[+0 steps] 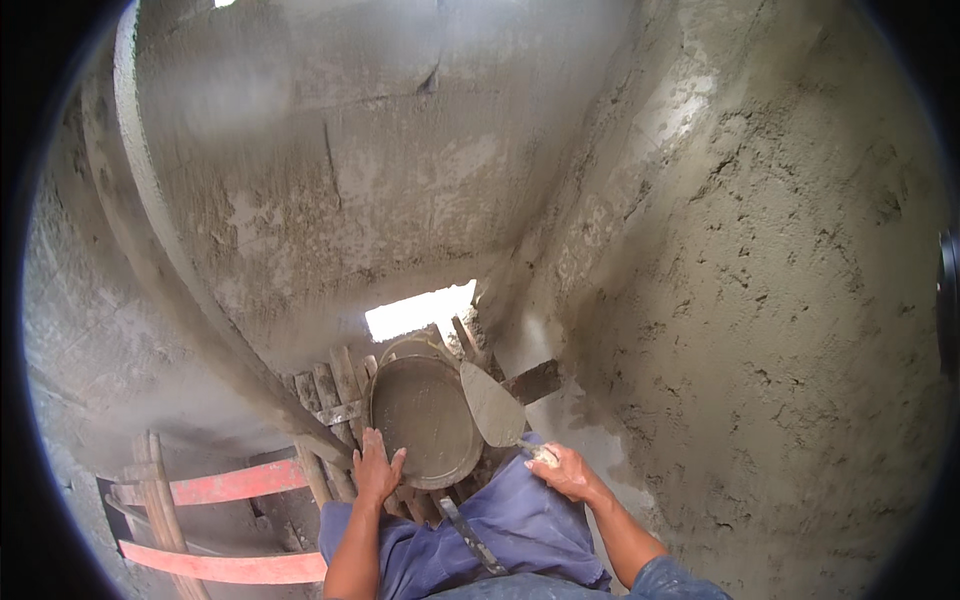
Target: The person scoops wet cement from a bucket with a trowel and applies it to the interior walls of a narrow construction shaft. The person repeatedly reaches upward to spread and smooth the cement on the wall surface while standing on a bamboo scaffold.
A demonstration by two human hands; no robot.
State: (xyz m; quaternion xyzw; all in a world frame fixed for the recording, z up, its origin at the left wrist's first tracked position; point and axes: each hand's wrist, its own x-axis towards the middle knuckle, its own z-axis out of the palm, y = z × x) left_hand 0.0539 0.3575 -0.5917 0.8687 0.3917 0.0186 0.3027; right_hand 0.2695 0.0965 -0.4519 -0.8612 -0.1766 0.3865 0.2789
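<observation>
Holding trowel point(492, 405) in R grip point(567, 473), L grip point(376, 470) wide nr bucket point(442, 483), wood slats point(325, 390) below, rough grey walls point(780, 310) around.

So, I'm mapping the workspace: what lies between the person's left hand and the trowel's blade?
In the head view, the round bucket of grey mix lies between the left hand and the blade of the trowel.

Trowel handle point(546, 457) — mostly hidden, dark object point(948, 300) — cut off at right edge, upper wall point(370, 130) blurred
</observation>
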